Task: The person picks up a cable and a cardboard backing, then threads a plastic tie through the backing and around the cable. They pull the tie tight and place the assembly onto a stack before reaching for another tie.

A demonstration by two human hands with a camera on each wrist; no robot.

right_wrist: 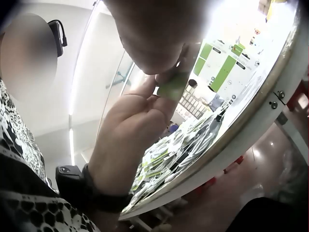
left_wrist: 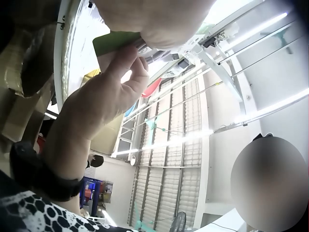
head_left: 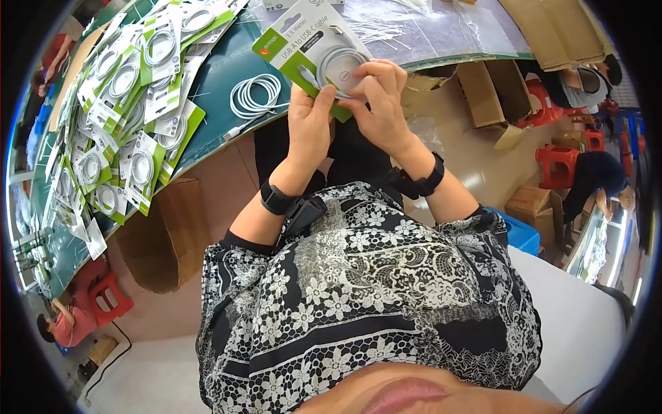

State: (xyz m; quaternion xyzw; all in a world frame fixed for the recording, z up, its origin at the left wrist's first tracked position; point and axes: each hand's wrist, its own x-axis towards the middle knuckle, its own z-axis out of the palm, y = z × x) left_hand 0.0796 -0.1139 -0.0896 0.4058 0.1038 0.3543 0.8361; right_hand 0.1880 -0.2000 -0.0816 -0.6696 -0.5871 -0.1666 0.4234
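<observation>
A green and white packaging card [head_left: 303,41], printed "USB-A to USB-C cable", is held up in front of the body at the table edge. A white USB cable [head_left: 338,65] lies coiled on its face. My left hand [head_left: 310,127] grips the card's lower left edge, thumb on the front. My right hand [head_left: 383,103] has its fingers curled at the right side of the coil and its thumb near the card's bottom. In the wrist views the hands hide most of the card. Another coiled white cable [head_left: 255,95] lies on the table, left of the hands.
Several carded cables [head_left: 141,169] lie heaped on the green table [head_left: 221,103] at left. White strips [head_left: 376,31] lie at the back. Cardboard boxes [head_left: 489,96] and a red stool [head_left: 555,165] stand at right; another person [head_left: 600,183] is beyond.
</observation>
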